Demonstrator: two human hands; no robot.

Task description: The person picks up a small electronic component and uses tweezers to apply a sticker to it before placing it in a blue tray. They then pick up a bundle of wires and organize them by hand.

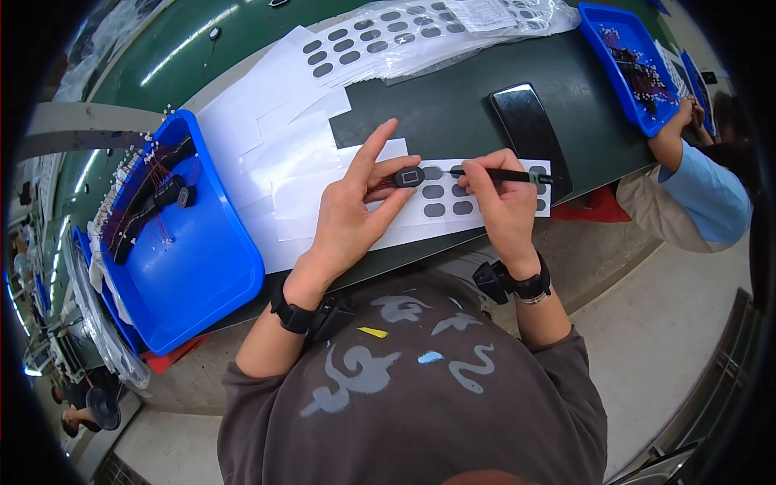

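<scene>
In my left hand [354, 204] a small black oval part [409, 177] with thin dark red wires is pinched between thumb and fingers, with the forefinger raised away from it. My right hand [503, 202] grips a slim black pen-like tool [509, 175], whose thin pale tip points left, close to that part. Below both hands lies a white sheet [447, 202] carrying rows of grey oval stickers [434, 191]. One grey oval sits between the tool's tip and the black part; whether it is lifted off the sheet I cannot tell.
On the left a blue tray [190, 275] holds black wired parts [153, 198]. White papers [299, 190] and more sticker sheets [364, 40] cover the back of the green table. Beside my right hand lies a black phone [525, 121]. Another person's arm [671, 149] reaches by a second blue tray [651, 121].
</scene>
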